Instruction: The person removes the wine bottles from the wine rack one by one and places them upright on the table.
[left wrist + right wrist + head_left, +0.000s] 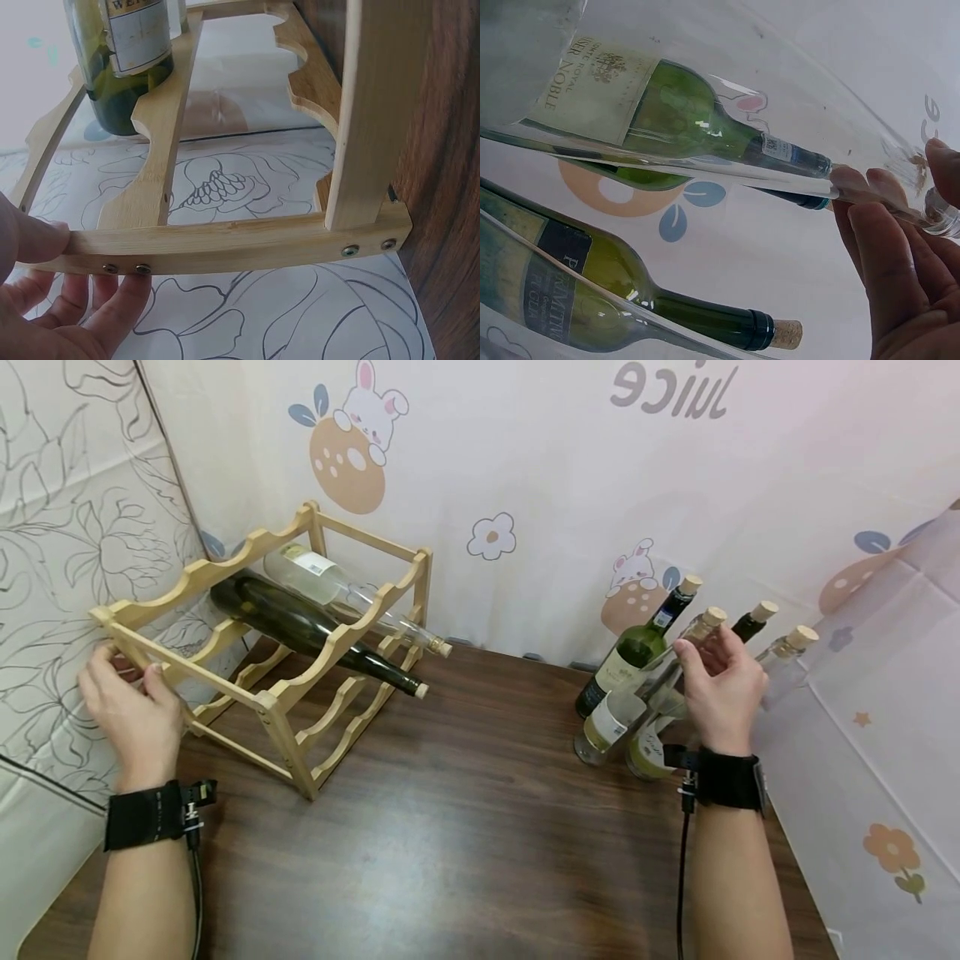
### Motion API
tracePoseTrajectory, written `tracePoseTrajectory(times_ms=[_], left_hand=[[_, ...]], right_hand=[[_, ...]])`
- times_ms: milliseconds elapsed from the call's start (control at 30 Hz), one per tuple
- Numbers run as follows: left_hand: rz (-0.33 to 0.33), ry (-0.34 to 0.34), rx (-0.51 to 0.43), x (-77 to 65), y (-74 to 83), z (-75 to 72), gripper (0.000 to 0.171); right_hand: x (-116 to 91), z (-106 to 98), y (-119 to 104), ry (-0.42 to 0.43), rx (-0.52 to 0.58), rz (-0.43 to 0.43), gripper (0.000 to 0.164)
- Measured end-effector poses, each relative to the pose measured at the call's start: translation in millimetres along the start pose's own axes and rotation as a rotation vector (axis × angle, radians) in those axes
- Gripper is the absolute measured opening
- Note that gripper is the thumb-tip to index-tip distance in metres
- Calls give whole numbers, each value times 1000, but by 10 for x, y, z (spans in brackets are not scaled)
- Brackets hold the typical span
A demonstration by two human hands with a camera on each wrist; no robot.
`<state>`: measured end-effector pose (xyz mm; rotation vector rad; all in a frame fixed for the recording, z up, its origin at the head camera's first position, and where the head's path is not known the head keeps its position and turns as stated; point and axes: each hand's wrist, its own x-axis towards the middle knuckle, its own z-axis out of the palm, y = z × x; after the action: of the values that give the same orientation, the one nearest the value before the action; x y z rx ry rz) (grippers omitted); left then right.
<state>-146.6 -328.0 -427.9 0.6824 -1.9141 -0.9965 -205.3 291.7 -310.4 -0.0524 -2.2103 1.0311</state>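
Note:
My left hand (138, 714) grips the near left corner of a light wooden wine rack (270, 727). In the left wrist view, its thumb lies on one side of a wooden post and its fingers curl round the other. Two corked bottles lie in the rack's top tier: a dark green bottle (292, 618) and a clear bottle (337, 585). At the right, my right hand (723, 693) holds the neck of a corked clear glass bottle (606, 727), thumb on one side and fingers on the other. That bottle crosses the foreground of the right wrist view.
Beside the held bottle stand a green bottle (633, 652) with a pale label, another clear bottle (648, 747), and a dark-necked bottle (750, 622), all corked. They share a dark wooden table (420, 827). A printed curtain (525, 468) hangs behind the table.

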Motion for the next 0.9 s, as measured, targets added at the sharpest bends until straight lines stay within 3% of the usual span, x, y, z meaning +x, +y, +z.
tracePoseTrajectory(times_ms=[267, 500, 733, 833, 900], left_hand=[[-14, -17, 3, -4, 28, -14, 41], [30, -13, -3, -6, 26, -44, 39], [26, -15, -37, 2, 10, -95, 40], [32, 1, -20, 11, 10, -103, 40], [30, 9, -11, 16, 13, -104, 40]], right_hand=[[-28, 2, -38, -14, -44, -8, 38], [-63, -77, -43, -28, -65, 39, 51], [-86, -102, -60, -74, -92, 67, 61], [-89, -104, -91, -34, -59, 67, 59], [-119, -105, -132, 52, -12, 44, 55]])
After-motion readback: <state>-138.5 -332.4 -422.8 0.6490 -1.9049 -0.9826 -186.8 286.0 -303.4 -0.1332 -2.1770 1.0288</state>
